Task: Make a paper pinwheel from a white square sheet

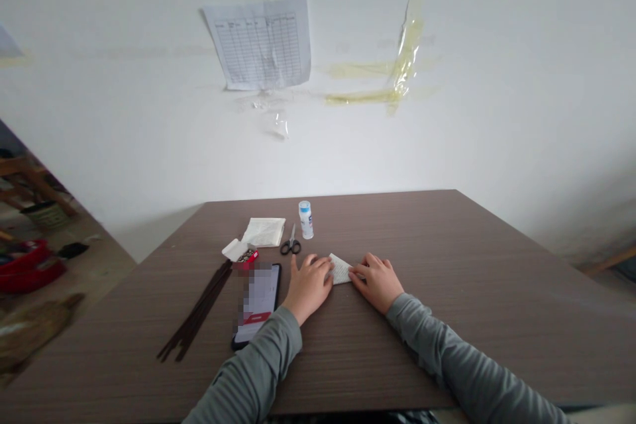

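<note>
A small folded piece of printed paper (340,270) lies on the table between my two hands. My left hand (309,287) has its fingers bent onto the paper's left side and covers that edge. At the right corner, the fingertips of my right hand (378,283) are closed on the paper. The scissors (291,245) with black handles rest just beyond my left hand. Behind them stands a white bottle (306,221) with a blue cap. A phone (258,301) lies flat to the left of my left hand, its screen lit.
On the brown table (447,238), an open red-and-white box (244,257) holds small items. Behind it lies a folded white paper stack (265,232). Several dark thin strips (199,308) extend toward the front left. The wall carries a taped printed sheet (263,43).
</note>
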{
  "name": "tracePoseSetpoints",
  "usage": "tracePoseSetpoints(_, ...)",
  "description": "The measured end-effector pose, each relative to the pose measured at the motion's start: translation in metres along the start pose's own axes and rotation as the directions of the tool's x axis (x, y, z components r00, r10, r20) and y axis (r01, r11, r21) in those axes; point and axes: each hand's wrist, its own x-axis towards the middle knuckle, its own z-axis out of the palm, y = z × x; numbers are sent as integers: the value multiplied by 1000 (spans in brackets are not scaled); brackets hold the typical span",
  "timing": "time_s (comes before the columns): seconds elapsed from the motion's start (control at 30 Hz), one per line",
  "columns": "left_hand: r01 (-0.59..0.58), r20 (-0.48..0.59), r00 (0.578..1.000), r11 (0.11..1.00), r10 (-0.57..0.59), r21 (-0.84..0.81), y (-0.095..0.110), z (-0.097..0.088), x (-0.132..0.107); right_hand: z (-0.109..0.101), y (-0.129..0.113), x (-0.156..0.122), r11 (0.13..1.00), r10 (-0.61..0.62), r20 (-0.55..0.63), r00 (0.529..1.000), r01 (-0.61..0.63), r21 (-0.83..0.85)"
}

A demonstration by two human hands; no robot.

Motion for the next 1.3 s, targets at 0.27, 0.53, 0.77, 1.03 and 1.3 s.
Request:
tracePoseSetpoints(0.27, -22, -14, 1000, 1000, 22, -16, -6, 5, -1, -2, -15, 5, 996, 90, -7, 996, -90, 1)
tracePoseSetpoints(0.53, 5, 6, 1000, 1000, -5, -9, -4, 0, 0, 5, -19, 9, 991, 128, -36, 991, -126, 45)
tracePoseSetpoints(0.77, 18, 52, 998, 1000, -18, 8, -5, -3, -2, 7, -10, 8, 976, 210, 8, 978, -210, 50)
tracePoseSetpoints(1.03, -11, 14, 1000, 1000, 11, -28, -11, 0, -3, 2, 7, 1, 965, 252, 34, 967, -254, 63)
tracePoseSetpoints(1.3, 0, 28, 1000, 1000, 1, -22, -10, 0, -3, -4, 20, -6, 948, 312, 56, 949, -314, 43)
